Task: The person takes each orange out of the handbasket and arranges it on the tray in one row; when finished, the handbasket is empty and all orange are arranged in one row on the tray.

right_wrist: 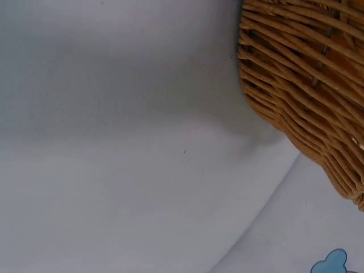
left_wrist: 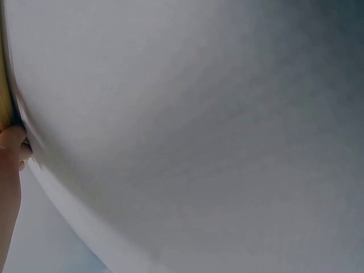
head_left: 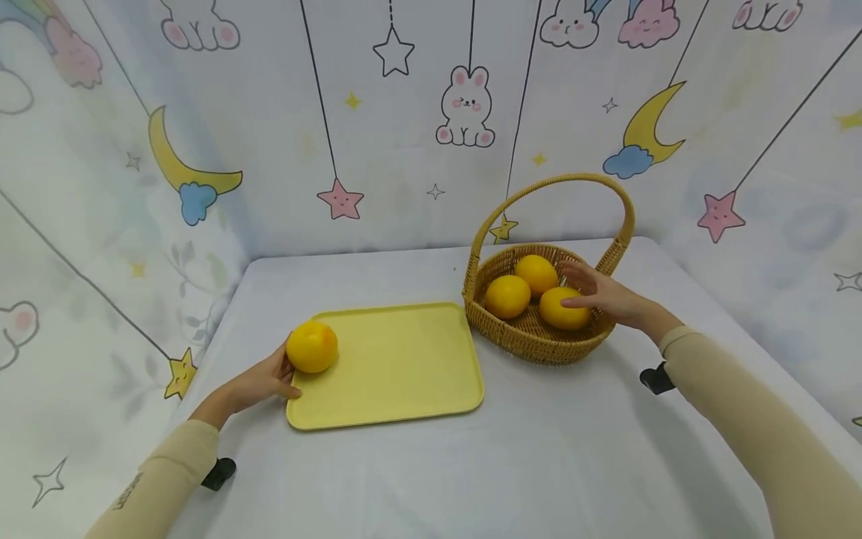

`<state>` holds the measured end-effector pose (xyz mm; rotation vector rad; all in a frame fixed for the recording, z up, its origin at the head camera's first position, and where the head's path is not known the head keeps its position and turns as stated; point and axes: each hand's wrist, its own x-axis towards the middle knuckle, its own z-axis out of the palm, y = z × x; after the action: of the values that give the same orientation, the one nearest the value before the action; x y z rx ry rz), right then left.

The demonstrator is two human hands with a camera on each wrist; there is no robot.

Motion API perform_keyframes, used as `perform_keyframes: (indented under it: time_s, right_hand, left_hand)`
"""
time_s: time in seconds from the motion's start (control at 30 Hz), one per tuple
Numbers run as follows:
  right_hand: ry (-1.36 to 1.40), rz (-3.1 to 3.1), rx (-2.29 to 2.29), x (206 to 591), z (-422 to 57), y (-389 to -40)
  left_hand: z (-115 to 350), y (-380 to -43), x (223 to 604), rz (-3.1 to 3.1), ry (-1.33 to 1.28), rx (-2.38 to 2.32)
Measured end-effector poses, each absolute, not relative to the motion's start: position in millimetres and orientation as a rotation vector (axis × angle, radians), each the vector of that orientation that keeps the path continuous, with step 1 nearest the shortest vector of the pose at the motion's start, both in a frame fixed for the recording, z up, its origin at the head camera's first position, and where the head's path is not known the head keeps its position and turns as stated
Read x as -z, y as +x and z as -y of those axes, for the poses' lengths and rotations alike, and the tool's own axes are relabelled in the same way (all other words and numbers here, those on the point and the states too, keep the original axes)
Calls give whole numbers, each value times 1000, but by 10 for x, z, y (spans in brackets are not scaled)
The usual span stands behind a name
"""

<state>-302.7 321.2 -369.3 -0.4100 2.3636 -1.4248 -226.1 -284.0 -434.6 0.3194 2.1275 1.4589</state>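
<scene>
A yellow orange (head_left: 312,346) rests at the left edge of a pale yellow tray (head_left: 397,367). The left hand (head_left: 264,380) grips the tray's left edge beside this orange, its thumb on the rim; the orange hides some fingers. In the left wrist view, that hand (left_wrist: 11,148) is at the tray's rim (left_wrist: 4,96). At the right, a wicker basket (head_left: 539,348) holds three oranges. Over its rim reaches the right hand (head_left: 609,296), fingers spread and thumb by the nearest orange (head_left: 562,311). The right wrist view shows the basket's side (right_wrist: 301,85) but no hand.
The basket's tall arched handle (head_left: 566,178) rises behind the right hand. A white cloth (head_left: 471,471) covers the table. A patterned curtain (head_left: 404,127) closes off the back and sides. Two more oranges lie in the basket, at its left (head_left: 508,297) and back (head_left: 536,275).
</scene>
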Motion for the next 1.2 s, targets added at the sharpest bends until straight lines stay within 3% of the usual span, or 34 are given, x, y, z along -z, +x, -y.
perform_keyframes:
  time_s: [0.5, 1.2]
  right_hand:
    - [-218, -2283, 1363, 3818, -3118, -3137]
    - [-262, -2288, 1324, 3785, -3125, -3150]
  left_hand:
    - [2888, -2232, 4377, -2117, 339, -1472]
    - [2886, -2220, 4339, -2112, 372, -1473]
